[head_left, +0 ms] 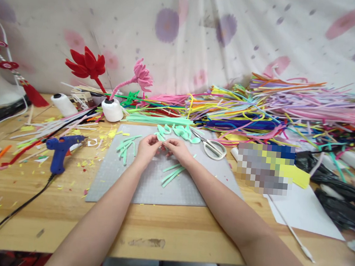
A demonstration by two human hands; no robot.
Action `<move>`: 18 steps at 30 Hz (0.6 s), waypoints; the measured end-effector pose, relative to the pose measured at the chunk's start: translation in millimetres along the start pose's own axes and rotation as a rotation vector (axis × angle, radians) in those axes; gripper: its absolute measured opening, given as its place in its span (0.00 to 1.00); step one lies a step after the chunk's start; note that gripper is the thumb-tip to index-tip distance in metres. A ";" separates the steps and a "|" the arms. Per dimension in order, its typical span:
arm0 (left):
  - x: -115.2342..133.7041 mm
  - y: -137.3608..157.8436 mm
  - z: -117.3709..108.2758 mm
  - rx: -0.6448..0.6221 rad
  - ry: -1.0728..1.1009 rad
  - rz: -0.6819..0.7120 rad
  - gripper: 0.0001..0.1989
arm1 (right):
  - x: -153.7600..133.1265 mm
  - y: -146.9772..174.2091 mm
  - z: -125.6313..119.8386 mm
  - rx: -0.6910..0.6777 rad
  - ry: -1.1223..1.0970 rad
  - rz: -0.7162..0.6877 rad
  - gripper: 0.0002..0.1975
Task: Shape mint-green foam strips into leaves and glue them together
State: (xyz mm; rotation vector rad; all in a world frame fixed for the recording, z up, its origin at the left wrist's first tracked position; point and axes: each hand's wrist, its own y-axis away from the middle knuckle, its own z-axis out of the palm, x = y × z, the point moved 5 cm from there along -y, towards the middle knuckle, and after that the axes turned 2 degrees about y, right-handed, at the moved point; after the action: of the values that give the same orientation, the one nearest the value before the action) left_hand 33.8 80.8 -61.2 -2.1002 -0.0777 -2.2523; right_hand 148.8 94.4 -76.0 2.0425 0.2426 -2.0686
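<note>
My left hand (pixel 148 148) and my right hand (pixel 178 149) meet over the grey cutting mat (pixel 147 192). Their fingertips pinch a mint-green pipe cleaner (pixel 160 137), its lower part hidden by the fingers. Just beyond them lies a small heap of mint-green pipe cleaner loops (pixel 182 131), bent into petal shapes. Scissors (pixel 214 148) with pale handles rest to the right of the heap. Short straight pipe cleaner lengths (pixel 125 148) are scattered left of my left hand, and more cut lengths (pixel 173 177) lie below my right wrist.
A blue glue gun (pixel 60 151) with a black cord stands on the left. Behind, a red flower (pixel 86 64) and a pink flower (pixel 142 75) rise near a white spool (pixel 112 110). Pipe cleaner bundles (pixel 244 110) line the back. White paper (pixel 304 210) lies at right.
</note>
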 end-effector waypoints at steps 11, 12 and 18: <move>-5.2 -2.0 1.9 0.041 -0.178 0.145 0.08 | 1.7 -0.6 3.4 0.090 -0.051 0.113 0.07; -4.8 -1.8 2.0 0.047 -0.209 0.167 0.08 | 2.2 -0.8 3.2 0.098 -0.056 0.114 0.07; 1.1 2.2 4.1 0.138 -0.390 0.298 0.09 | 4.6 -2.1 2.4 0.092 -0.029 0.054 0.08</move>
State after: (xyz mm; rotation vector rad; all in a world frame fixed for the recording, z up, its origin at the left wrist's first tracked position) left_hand 38.0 79.0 -59.8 -2.2680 0.0575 -1.6110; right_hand 145.9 95.6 -80.7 2.0449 0.0876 -2.1125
